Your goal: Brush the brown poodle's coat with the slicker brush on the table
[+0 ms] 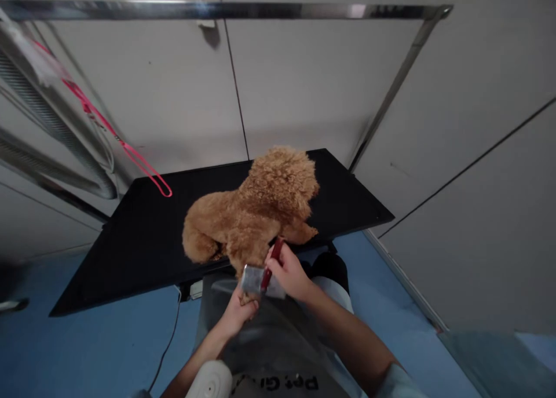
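Observation:
A curly brown dog [273, 198] with a trimmed body and a fluffy head lies on the black grooming table [143, 241], its head toward the right. My left hand [238, 314] is closed around the lower end of the dog's front leg, which is stretched out over the table's near edge. A slicker brush [271, 265] with a dark red handle is gripped in my right hand [290, 273]. Its flat, silvery head is right by the held leg, just above my left fingers. Whether the bristles touch the fur cannot be made out.
A metal bar [217, 10] runs above the table, with a post down the right side. At the left hang a pink loop leash [143, 166] and a ribbed grey hose [56, 120]. Pale wall panels stand behind. A grey apron [278, 340] covers my lap.

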A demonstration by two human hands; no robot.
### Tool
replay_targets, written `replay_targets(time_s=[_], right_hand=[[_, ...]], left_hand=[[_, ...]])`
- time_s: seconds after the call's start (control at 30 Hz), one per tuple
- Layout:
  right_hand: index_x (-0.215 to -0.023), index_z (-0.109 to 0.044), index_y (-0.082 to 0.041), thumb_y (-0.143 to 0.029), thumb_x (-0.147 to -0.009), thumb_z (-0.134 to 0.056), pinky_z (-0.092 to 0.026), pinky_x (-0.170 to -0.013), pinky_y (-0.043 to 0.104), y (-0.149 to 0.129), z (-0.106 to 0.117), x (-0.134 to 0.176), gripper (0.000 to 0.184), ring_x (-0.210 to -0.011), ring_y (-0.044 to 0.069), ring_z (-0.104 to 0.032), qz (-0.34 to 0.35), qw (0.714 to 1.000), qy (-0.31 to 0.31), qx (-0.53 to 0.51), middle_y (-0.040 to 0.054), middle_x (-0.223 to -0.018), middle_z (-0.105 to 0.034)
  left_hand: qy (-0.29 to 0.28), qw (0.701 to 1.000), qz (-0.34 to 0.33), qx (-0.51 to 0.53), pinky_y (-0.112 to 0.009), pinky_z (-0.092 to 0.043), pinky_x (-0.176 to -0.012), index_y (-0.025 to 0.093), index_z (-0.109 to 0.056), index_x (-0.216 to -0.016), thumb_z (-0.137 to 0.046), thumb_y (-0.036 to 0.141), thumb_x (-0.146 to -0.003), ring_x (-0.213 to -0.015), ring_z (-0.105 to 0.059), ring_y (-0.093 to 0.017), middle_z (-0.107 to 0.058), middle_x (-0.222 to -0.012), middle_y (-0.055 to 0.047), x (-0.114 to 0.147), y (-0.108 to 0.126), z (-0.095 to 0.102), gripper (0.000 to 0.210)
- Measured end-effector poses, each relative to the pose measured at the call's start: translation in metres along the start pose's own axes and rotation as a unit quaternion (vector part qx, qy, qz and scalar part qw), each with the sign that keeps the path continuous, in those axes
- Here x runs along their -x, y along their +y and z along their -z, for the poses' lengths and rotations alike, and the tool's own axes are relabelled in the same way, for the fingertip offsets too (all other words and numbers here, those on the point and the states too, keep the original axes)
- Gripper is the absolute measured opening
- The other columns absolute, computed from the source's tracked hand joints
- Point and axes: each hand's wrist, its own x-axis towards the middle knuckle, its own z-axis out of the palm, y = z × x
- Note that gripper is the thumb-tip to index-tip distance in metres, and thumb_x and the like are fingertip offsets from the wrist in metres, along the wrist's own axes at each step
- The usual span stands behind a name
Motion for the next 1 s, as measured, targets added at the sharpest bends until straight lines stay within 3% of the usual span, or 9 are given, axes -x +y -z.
replay_targets(time_s=[0.13, 0.27, 0.4, 0.57, 0.7, 0.83, 0.87, 0.97, 1.0], right_hand=[[-0.091, -0.048, -0.021, -0.026, -0.081, -0.051, -0.051, -0.067, 0.03, -0.002, -0.004, -0.004, 0.012, -0.07, 0.016, -0.059, 0.026, 0.981, 0.189, 0.02, 0.0005, -0.078, -0.059], [-0.084, -0.053, -0.021, -0.026, -0.078, -0.057, -0.05, -0.061, 0.028, -0.003, -0.012, 0.005, 0.009, -0.064, 0.015, -0.059, 0.007, 1.0, 0.024, 0.007, -0.0009, -0.072, -0.06], [-0.09, -0.048, -0.021, -0.028, -0.082, -0.052, -0.049, -0.065, 0.029, -0.002, -0.015, 0.009, 0.011, -0.068, 0.015, -0.057, 0.02, 0.984, 0.172, 0.032, -0.0009, -0.075, -0.058], [-0.085, -0.052, -0.021, -0.027, -0.08, -0.055, -0.05, -0.06, 0.028, -0.004, -0.012, 0.012, 0.009, -0.062, 0.015, -0.057, 0.022, 0.998, 0.004, 0.051, -0.0007, -0.071, -0.058], [-0.094, -0.047, -0.021, -0.028, -0.083, -0.053, -0.049, -0.069, 0.03, -0.007, -0.002, 0.011, 0.014, -0.071, 0.015, -0.058, 0.042, 0.986, 0.139, 0.078, 0.0, -0.081, -0.057], [-0.091, -0.05, -0.02, -0.028, -0.083, -0.053, -0.049, -0.063, 0.028, -0.009, 0.005, 0.01, 0.012, -0.065, 0.014, -0.057, 0.017, 0.997, 0.002, 0.078, -0.0008, -0.075, -0.057], [-0.091, -0.05, -0.02, -0.029, -0.083, -0.053, -0.049, -0.061, 0.028, -0.009, 0.007, 0.009, 0.012, -0.064, 0.014, -0.057, 0.005, 0.997, 0.012, 0.082, -0.001, -0.074, -0.056], [-0.093, -0.047, -0.02, -0.028, -0.082, -0.052, -0.05, -0.066, 0.029, -0.01, 0.016, 0.004, 0.014, -0.069, 0.015, -0.058, 0.035, 0.983, 0.156, 0.093, 0.0005, -0.079, -0.057], [-0.093, -0.047, -0.021, -0.028, -0.082, -0.053, -0.05, -0.069, 0.029, -0.011, 0.019, 0.004, 0.015, -0.071, 0.015, -0.059, 0.047, 0.983, 0.151, 0.092, 0.001, -0.081, -0.058]], left_hand=[[-0.039, 0.999, 0.023, 0.007, -0.017, -0.025, -0.038, 0.016, -0.057, -0.092, -0.072, 0.033, -0.064, -0.036, -0.033, -0.004, -0.042, -0.044, 0.009, 0.003, 0.004, 0.006, 0.036], [-0.095, 0.994, 0.049, -0.028, -0.017, -0.026, -0.039, 0.013, -0.059, -0.102, -0.075, 0.029, -0.058, -0.036, -0.034, -0.004, -0.05, -0.049, 0.007, -0.003, 0.007, 0.014, 0.05], [-0.05, 0.997, -0.047, -0.041, -0.022, -0.045, -0.064, 0.018, -0.05, -0.124, -0.078, 0.02, -0.051, -0.07, -0.059, -0.013, -0.066, -0.093, -0.004, -0.01, 0.006, 0.011, 0.078], [-0.029, 0.994, -0.075, -0.073, -0.032, -0.043, -0.092, 0.016, -0.048, -0.128, -0.075, 0.019, -0.054, -0.104, -0.058, -0.024, -0.062, -0.114, -0.009, -0.012, -0.002, -0.003, 0.079], [0.029, 0.993, -0.101, -0.055, -0.031, -0.04, -0.098, 0.017, -0.033, -0.139, -0.073, 0.019, -0.056, -0.119, -0.051, -0.024, -0.053, -0.13, -0.012, -0.016, -0.011, -0.011, 0.092], [0.022, 0.993, -0.095, -0.059, -0.032, -0.046, -0.089, 0.016, -0.043, -0.131, -0.075, 0.023, -0.057, -0.102, -0.059, -0.023, -0.062, -0.115, -0.01, -0.02, -0.014, -0.015, 0.081], [0.026, 0.994, -0.093, -0.058, -0.031, -0.046, -0.088, 0.016, -0.044, -0.13, -0.075, 0.024, -0.057, -0.1, -0.06, -0.022, -0.062, -0.113, -0.009, -0.02, -0.015, -0.015, 0.08], [0.031, 0.994, -0.087, -0.05, -0.027, -0.046, -0.084, 0.017, -0.041, -0.132, -0.073, 0.024, -0.062, -0.1, -0.059, -0.02, -0.062, -0.112, -0.008, -0.021, -0.015, -0.016, 0.077], [0.022, 0.995, -0.082, -0.049, -0.025, -0.047, -0.079, 0.017, -0.043, -0.13, -0.072, 0.024, -0.063, -0.094, -0.06, -0.019, -0.063, -0.106, -0.007, -0.021, -0.015, -0.016, 0.074]])
